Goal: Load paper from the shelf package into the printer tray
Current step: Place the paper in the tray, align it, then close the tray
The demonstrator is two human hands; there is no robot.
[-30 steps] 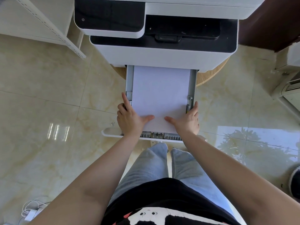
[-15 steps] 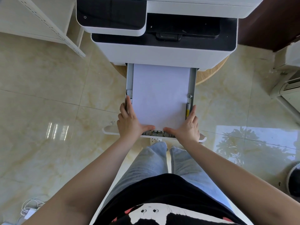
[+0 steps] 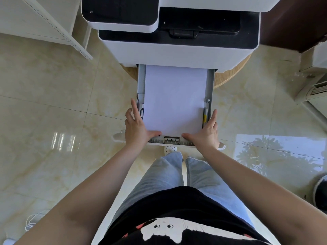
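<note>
Head cam: paper (image 3: 174, 99) sits flat in the tray (image 3: 210, 85), pulled out at the printer's (image 3: 177, 50) 6 o'clock. Left hand (image 3: 136, 126) & right hand (image 3: 208, 131) lie open on the front corners, thumbs on the sheets' near edge, not gripping anything. Stack prob floppy & slippery, so hold it by the edges w/ both hands. No readable brand, just a power icon.

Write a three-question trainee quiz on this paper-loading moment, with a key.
1. True or false: the printer tray is pulled out of the printer.
2. What lies in the tray? A) white paper B) envelopes C) nothing
3. Which thumbs rest at the stack's near edge?

Key: 1 true. 2 A. 3 Both: left hand and right hand, fingers along the tray's sides.
</note>
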